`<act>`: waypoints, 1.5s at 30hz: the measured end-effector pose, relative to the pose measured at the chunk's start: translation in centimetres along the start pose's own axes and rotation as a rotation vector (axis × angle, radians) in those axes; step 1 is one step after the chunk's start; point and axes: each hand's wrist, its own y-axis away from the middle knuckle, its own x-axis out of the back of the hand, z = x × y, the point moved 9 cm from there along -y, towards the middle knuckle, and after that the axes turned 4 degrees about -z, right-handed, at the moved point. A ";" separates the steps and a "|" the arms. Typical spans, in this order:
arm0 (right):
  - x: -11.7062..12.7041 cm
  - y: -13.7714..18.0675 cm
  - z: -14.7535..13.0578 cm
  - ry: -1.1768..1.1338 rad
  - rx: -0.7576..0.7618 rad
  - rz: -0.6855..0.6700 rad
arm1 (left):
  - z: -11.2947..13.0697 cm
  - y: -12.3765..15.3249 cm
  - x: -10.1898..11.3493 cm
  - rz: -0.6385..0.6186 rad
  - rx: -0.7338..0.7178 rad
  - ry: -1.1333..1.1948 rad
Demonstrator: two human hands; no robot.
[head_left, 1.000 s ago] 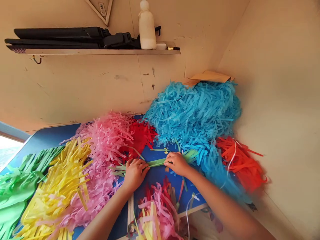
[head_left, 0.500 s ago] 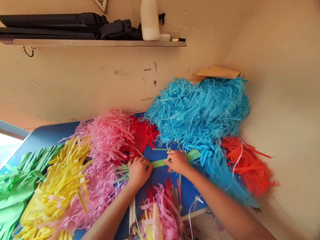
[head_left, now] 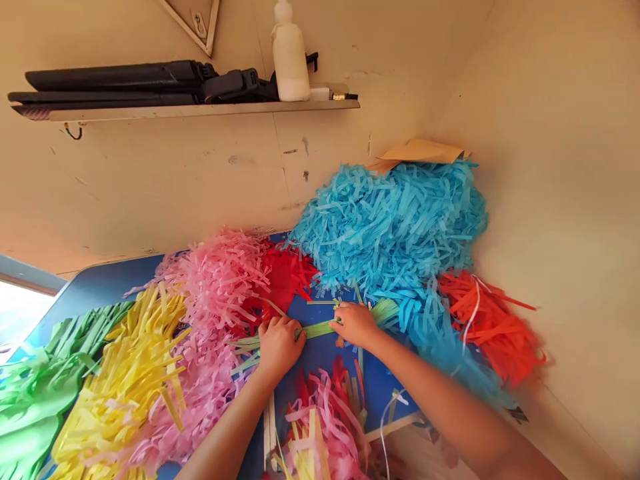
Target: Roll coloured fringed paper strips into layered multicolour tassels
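A bundle of green paper strips (head_left: 317,328) lies across the blue table (head_left: 100,287). My left hand (head_left: 279,344) is closed on its left part, where the strip ends fan out over the pink pile. My right hand (head_left: 354,324) is closed on its right part, beside the blue shredded-paper heap (head_left: 395,227). The short stretch of bundle between my hands is pinched narrow. The bundle's right end (head_left: 387,310) pokes out under blue strips.
Piles of fringed paper ring my hands: pink (head_left: 215,287), red (head_left: 285,273), yellow (head_left: 120,373), green (head_left: 35,393), orange (head_left: 490,327), and mixed strips (head_left: 320,427) near me. A wall shelf (head_left: 200,110) holds black items and a white bottle (head_left: 290,57). Walls close the corner.
My left hand slid a little right along the green bundle, so my hands are closer together. The camera view shifted slightly up and down.
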 end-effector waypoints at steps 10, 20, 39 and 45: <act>0.7 2.5 -5.7 0.142 0.504 0.044 | 4.5 1.5 0.9 0.045 -0.380 -0.048; 1.0 0.4 -5.5 0.141 0.421 0.077 | 3.7 0.4 1.6 0.147 -0.296 0.007; 0.3 0.2 1.1 -0.157 0.140 0.007 | -2.4 1.2 0.0 0.115 0.011 0.213; 0.5 -0.5 1.1 -0.143 0.110 -0.046 | -2.2 0.6 -0.6 0.067 -0.001 0.153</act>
